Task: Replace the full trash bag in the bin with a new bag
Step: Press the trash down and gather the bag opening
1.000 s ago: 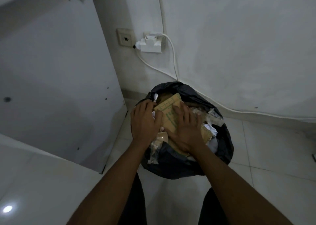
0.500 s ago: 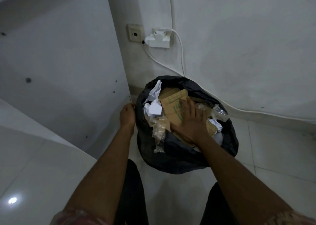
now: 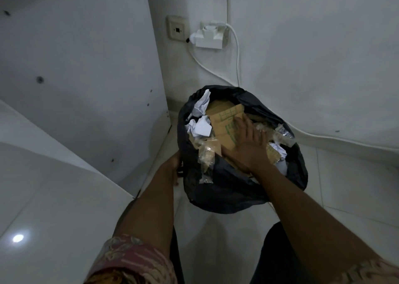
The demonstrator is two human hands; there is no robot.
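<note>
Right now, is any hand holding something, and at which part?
The left hand grips the black trash bag at its left outer side. The right hand only presses flat on the cardboard.

Black trash bag (image 3: 222, 188) lines bin, plastic folded outward over rim, bin body hidden under it; stands upright on floor in corner by wall. Bag full above rim: brown cardboard with green print (image 3: 224, 126) on top, crumpled white paper (image 3: 200, 128) at left, clear plastic wrappers (image 3: 207, 156) spilling over front edge
</note>
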